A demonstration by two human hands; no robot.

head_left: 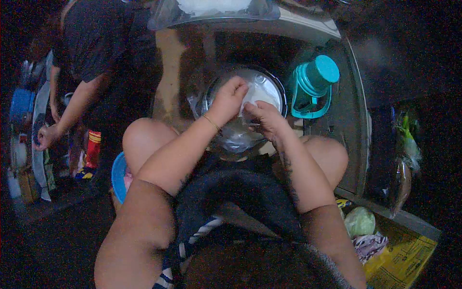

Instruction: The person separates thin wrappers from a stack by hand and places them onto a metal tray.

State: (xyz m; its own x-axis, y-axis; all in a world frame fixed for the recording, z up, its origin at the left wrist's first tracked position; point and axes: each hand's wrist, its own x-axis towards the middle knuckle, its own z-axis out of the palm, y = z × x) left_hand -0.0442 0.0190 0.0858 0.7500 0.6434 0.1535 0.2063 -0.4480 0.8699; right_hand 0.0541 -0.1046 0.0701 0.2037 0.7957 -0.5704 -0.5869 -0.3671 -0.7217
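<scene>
Head view: left grip (232,96), right grip (263,116) closed narrow, pinching translucent plastic (244,101) over round container (273,90).

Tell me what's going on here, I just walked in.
A person's left hand and right hand pinch a thin whitish piece, too blurred to name, over a round metal vessel. A teal plastic container is to the vessel's right. Off to the left, another person's hand is well away from the vessel.
</scene>
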